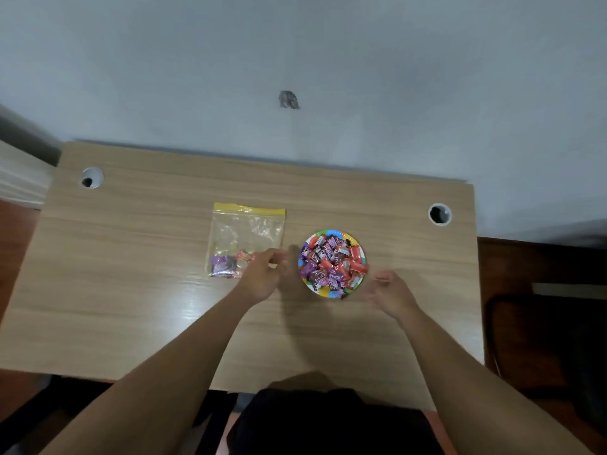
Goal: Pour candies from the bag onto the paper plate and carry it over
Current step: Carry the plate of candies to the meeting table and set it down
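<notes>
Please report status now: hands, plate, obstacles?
Left hand and right hand open, flanking plate. Candies piled on it. Bag beside, nearly empty.

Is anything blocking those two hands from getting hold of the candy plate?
Nothing visible does. The left hand and right hand flank the paper plate with bare table between; the bag lies off to the left.

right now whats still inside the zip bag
A few wrapped candies remain in the near end of the bag; the rest of it looks empty. The left hand covers its near right corner, so anything there is hidden.
</notes>
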